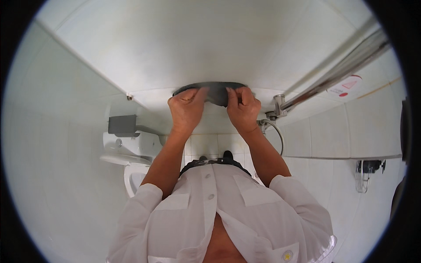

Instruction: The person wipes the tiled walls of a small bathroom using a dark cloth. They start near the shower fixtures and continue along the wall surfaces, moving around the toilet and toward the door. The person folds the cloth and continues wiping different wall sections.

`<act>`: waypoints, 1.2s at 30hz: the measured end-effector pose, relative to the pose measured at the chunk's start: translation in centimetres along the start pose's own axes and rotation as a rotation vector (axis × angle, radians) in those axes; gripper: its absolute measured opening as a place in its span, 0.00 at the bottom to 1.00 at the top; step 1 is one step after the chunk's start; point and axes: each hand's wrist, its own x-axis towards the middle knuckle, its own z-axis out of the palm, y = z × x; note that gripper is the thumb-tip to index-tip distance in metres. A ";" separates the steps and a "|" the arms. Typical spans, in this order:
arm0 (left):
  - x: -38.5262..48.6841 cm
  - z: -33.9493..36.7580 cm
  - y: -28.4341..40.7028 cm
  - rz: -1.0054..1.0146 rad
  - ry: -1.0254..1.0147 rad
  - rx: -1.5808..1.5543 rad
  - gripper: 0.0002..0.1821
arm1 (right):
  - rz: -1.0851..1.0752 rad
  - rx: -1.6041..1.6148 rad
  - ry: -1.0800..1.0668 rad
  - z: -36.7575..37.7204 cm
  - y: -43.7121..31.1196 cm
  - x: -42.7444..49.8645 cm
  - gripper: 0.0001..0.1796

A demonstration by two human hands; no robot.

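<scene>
A dark grey cloth (pixel 217 93) is stretched sideways against the pale tiled wall in front of me. My left hand (pixel 188 107) pinches its left part between thumb and fingers. On the cloth's right part, my right hand (pixel 242 104) has a like grip, thumb towards the middle. Between my hands the cloth hangs down a little in a fold. Its ends are partly hidden behind my fingers. Both hands are raised, level with each other and apart.
To the left stand a white toilet (pixel 131 177) with its cistern (pixel 138 144) and a grey box (pixel 122 124) above. On the right are a slanting metal rail (pixel 335 70), a hose (pixel 282 138) and a wall-mounted metal holder (pixel 362 177).
</scene>
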 end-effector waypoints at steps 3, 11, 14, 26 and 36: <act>0.4 -2.3 -0.6 0.003 0.085 0.019 0.11 | -0.059 -0.068 -0.092 1.6 -0.6 -0.4 0.13; 1.8 -8.7 -2.9 0.046 0.341 0.111 0.07 | -0.238 -0.249 -0.218 8.2 -4.9 -1.6 0.17; 1.8 -8.9 -3.6 0.109 0.366 0.129 0.06 | -0.234 -0.191 -0.183 8.7 -5.5 -1.6 0.17; -0.8 0.7 -0.8 0.151 0.015 0.130 0.09 | -0.043 -0.231 -0.018 -1.3 1.2 -0.2 0.12; -1.7 6.9 1.7 0.404 -0.042 0.278 0.08 | 0.121 -0.190 0.161 -4.2 3.4 -0.3 0.08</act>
